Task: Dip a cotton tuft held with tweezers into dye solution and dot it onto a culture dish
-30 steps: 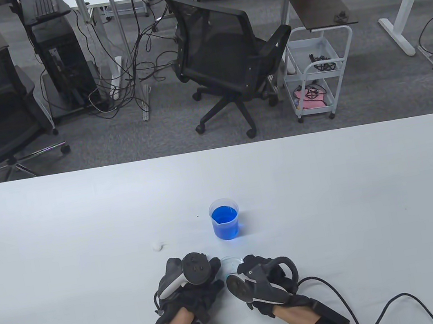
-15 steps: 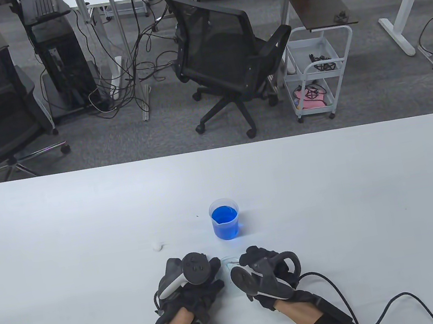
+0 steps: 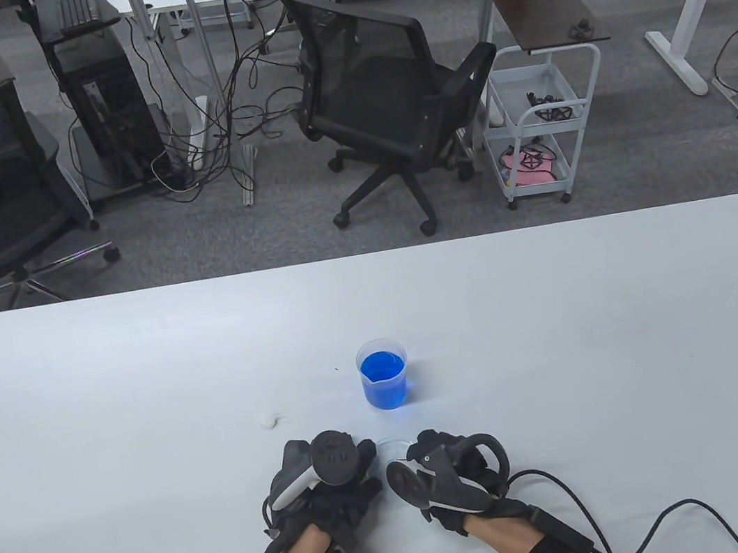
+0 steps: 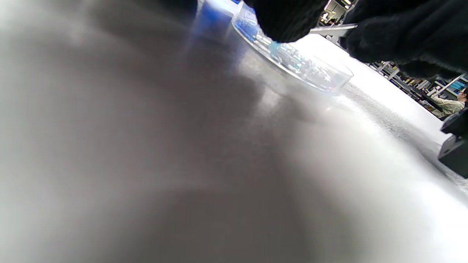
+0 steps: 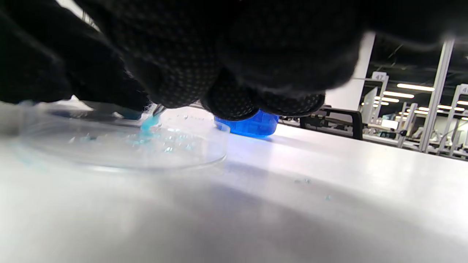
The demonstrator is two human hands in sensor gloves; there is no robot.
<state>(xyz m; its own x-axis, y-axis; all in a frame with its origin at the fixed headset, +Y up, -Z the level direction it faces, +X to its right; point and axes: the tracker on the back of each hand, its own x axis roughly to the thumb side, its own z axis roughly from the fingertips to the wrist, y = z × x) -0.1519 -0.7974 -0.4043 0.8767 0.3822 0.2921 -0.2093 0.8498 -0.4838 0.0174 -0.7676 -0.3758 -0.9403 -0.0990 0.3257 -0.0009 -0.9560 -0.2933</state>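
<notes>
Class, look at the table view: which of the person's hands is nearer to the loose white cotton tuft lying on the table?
Left. The left hand sits just below and right of the cotton tuft; the right hand lies farther right, beyond the culture dish.

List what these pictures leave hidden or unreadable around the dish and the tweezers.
- Culture dish, table view: mostly covered by both hands.
- Tweezers, right wrist view: only the tip shows under the right hand; the grip is hidden.
- Cotton tuft: a small blue smear, shape unclear.
- Left hand: whether it touches the dish is unclear; left wrist view blurred.
</notes>
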